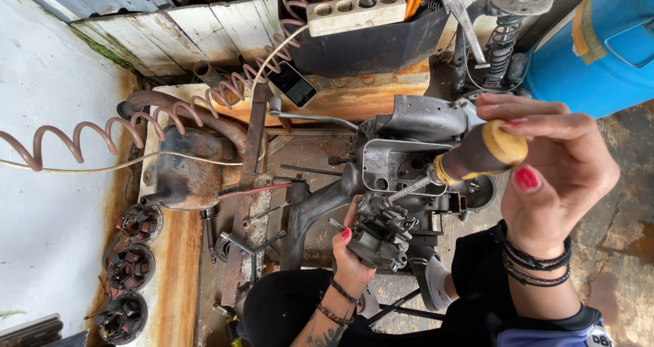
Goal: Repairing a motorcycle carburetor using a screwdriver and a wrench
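Screwdriver [477, 156]: dark brown handle, yellow cap. Carburetor [381, 231]: grey metal. Coiled hose [136, 125]: brownish-pink. Barrel [599, 40]: blue. Counter [177, 279]: rust orange. Power strip [354, 9]: cream.

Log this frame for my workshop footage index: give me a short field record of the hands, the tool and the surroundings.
Setting: cluttered workbench of worn, rusty wood
Right hand: grips a screwdriver by its dark and tan handle
Screwdriver tip: set into a small metal assembly
Left hand: holds that assembly from below
Behind the assembly: grey engine casing
Left side: rusty metal part, coiled hose, three round wound parts
Top: power strip, phone
Top right: blue drum
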